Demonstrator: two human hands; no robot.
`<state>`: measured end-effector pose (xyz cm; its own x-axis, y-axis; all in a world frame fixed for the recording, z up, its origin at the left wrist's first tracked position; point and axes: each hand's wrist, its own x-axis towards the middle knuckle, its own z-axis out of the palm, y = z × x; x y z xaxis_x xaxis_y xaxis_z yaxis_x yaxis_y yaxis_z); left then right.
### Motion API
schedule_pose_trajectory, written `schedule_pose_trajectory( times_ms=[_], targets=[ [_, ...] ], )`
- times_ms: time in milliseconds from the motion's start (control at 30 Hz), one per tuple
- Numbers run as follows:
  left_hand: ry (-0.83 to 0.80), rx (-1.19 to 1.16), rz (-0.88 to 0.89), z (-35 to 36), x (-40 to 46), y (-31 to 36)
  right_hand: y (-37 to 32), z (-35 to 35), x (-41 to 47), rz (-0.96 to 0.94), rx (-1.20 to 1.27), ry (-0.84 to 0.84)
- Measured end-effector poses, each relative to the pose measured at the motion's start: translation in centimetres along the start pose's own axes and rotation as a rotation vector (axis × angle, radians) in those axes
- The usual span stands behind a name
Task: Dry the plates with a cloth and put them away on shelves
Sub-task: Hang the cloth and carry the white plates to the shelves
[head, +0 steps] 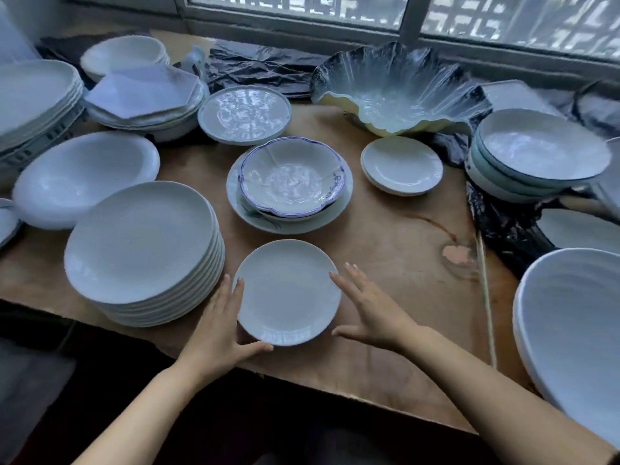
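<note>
A small white plate (287, 292) lies near the front edge of the brown table (396, 250). My left hand (219, 333) touches its left rim with straight fingers, the thumb lying along its near edge. My right hand (367, 305) hovers just right of the plate with fingers spread; whether it touches the rim I cannot tell. A tall stack of white plates (141, 243) stands to the left. No cloth is in view.
A blue-rimmed bowl (292, 177) sits on a larger plate behind. Small plates (401, 164), a shell-shaped dish (396, 90), stacked bowls (540, 152) and a big white bowl (570, 333) crowd the right. More stacks (37, 95) fill the left. A window runs along the back.
</note>
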<state>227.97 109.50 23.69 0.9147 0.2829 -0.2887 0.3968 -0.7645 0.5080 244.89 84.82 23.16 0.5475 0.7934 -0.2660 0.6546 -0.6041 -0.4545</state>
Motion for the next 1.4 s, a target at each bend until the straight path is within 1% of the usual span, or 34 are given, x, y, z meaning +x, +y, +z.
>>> schedule_pose_trajectory(
  times_ms=[100, 167, 267, 367, 533, 667, 700, 767, 833, 900, 967, 1100, 1233, 1400],
  targets=[
    [0.023, 0.050, 0.171, -1.5, -1.1, 1.1, -1.8, -0.7, -4.5, 0.044, 0.025, 0.134],
    [0.012, 0.073, 0.292, -2.2, -2.1, 2.6, -3.2, -1.3, -7.8, 0.108, 0.054, 0.223],
    [0.006, 0.116, 0.478, -3.0, -3.8, 6.2, -5.1, -1.9, -13.4, 0.190, 0.028, 0.375],
    [0.023, 0.153, 0.709, -2.8, -5.9, 10.8, -6.7, -1.7, -20.2, 0.271, 0.035, 0.477],
    [-0.144, 0.214, 1.077, 0.0, -10.8, 19.0, -10.2, 0.3, -33.1, 0.473, 0.083, 0.614],
    [-0.316, 0.204, 1.277, 4.1, -16.2, 25.3, -13.0, 3.4, -43.7, 0.685, 0.109, 0.727],
    [-0.354, 0.211, 1.358, 6.0, -18.6, 27.7, -14.1, 4.7, -47.7, 0.764, 0.105, 0.771],
    [-0.367, 0.251, 1.448, 8.0, -21.0, 30.4, -14.7, 6.4, -51.8, 0.854, 0.122, 0.790],
    [-0.400, 0.301, 1.583, 11.0, -25.7, 34.1, -16.5, 9.0, -58.1, 0.994, 0.136, 0.849],
    [-0.441, 0.338, 1.677, 14.1, -31.5, 37.4, -18.4, 12.4, -64.8, 1.121, 0.146, 0.893],
    [-0.467, 0.324, 1.754, 17.7, -37.8, 40.1, -21.0, 15.9, -71.6, 1.243, 0.141, 0.903],
    [-0.576, 0.299, 1.902, 24.6, -51.0, 43.8, -27.7, 22.4, -83.7, 1.447, 0.157, 0.919],
    [-0.691, 0.320, 2.085, 30.1, -63.6, 46.6, -34.2, 28.0, -93.3, 1.646, 0.181, 1.040],
    [-0.823, 0.306, 2.326, 35.6, -78.9, 49.6, -41.9, 34.1, -102.4, 1.912, 0.149, 1.186]
  ],
)
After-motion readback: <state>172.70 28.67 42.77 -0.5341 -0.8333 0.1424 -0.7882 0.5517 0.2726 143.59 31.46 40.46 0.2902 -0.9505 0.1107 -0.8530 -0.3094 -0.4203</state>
